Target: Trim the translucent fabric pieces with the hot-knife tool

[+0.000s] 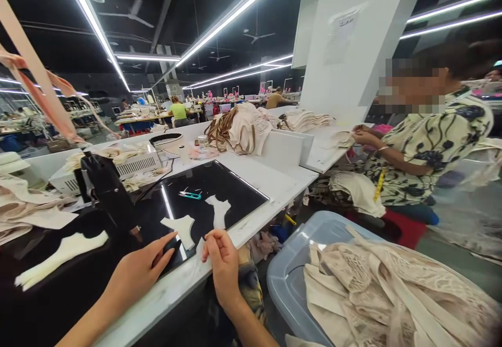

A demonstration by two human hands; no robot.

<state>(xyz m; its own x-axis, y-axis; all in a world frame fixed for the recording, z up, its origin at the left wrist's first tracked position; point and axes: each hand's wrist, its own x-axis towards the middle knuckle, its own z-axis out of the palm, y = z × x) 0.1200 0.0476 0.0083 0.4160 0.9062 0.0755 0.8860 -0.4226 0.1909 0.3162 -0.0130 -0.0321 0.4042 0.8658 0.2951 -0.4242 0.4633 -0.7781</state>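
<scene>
My left hand (135,269) is held low over the black glossy board, index finger stretched out and thumb apart from it. Its index fingertip is at the lower left edge of a small cream fabric piece (183,231); whether it presses on it I cannot tell. My right hand (223,263) is closed at the table's front edge, fingertips pinched together; what they hold, if anything, is too small to make out. Beyond it lies a second cream piece (219,212). Teal thread snips (190,195) rest farther back on the board.
A black upright machine (105,190) stands left, with a stack of cream pieces (63,255) before it. At right, a grey-blue tub (280,271) holds beige lace garments (376,289). More garments (249,130) are heaped behind. A co-worker (427,143) sits at the right, handling fabric.
</scene>
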